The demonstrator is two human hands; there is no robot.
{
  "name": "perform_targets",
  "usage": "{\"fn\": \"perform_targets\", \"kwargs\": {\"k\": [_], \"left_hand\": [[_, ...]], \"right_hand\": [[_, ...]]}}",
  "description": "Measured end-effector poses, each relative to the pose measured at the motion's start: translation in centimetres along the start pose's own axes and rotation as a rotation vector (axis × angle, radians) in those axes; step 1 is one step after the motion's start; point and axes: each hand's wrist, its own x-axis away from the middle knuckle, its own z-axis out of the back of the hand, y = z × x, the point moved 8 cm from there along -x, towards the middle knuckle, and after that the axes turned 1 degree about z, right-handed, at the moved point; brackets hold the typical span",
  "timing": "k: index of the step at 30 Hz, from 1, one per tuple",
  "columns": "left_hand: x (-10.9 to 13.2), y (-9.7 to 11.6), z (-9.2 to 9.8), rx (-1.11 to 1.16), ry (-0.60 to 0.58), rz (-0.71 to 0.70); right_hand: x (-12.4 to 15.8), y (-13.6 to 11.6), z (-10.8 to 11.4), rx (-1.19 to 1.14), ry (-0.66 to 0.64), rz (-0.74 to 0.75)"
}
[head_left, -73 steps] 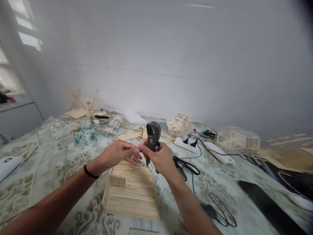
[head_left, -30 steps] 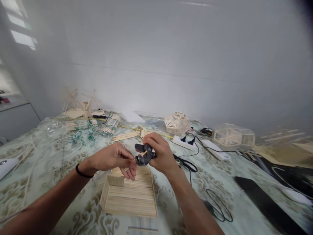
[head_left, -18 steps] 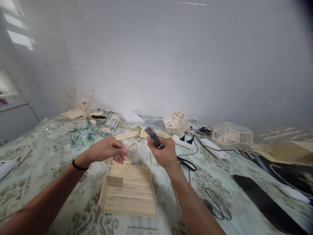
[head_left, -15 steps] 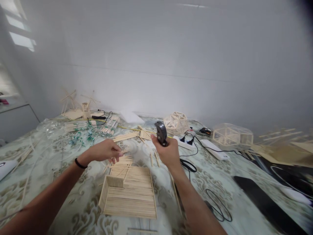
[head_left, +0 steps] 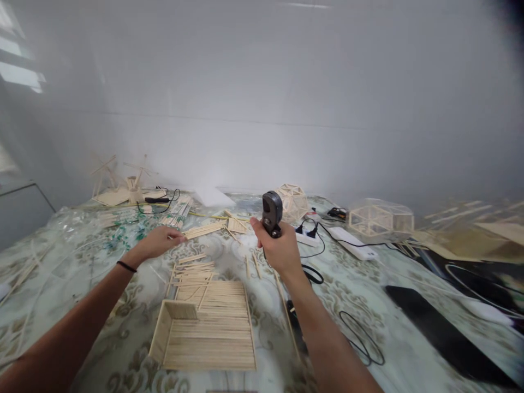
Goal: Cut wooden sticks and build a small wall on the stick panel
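My right hand (head_left: 279, 245) is wrapped round a dark grey hand tool (head_left: 272, 210) with a rounded head, held upright above the table; its lower part is hidden in my grip. Farther left, my left hand (head_left: 160, 242) reaches out with thumb and fingers together at the left ends of a bundle of thin wooden sticks (head_left: 207, 229). Below it lie loose short sticks (head_left: 192, 273), heaped over the far left corner of a flat stick panel (head_left: 213, 338). Two low stick walls (head_left: 161, 333) stand at that panel's left side.
A power strip (head_left: 307, 238) with plugs and cables lies to the right. Behind are a stick dome (head_left: 292, 202) and another stick frame (head_left: 379, 218). A long black slab (head_left: 446, 333) is at the right. Green-marked stick packs (head_left: 176, 212) and plastic wrap (head_left: 67, 222) are at the left.
My left hand has moved away from above the loose short sticks, farther back and left to the stick bundle. The tool in my right hand has turned slightly. The view has shifted a little.
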Motion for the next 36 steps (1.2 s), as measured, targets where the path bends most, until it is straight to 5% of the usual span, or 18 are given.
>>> {"fn": "perform_targets", "kwargs": {"k": [11, 26, 31, 36], "left_hand": [[-2.2, -4.6, -3.0, -0.230, 0.086, -0.004], [-1.3, -3.7, -4.3, -0.386, 0.034, 0.030], [-0.8, -0.9, -1.9, -0.315, 0.053, 0.034], [1.6, 6.2, 0.2, -0.097, -0.057, -0.081]], "right_hand": [[-0.1, 0.4, -0.1, -0.064, -0.026, -0.042], [0.2, 0.0, -0.6, -0.062, -0.083, -0.042], [0.3, -0.6, -1.0, 0.016, -0.085, 0.035], [2.0, -3.0, -4.0, 0.297, -0.152, 0.480]]}}
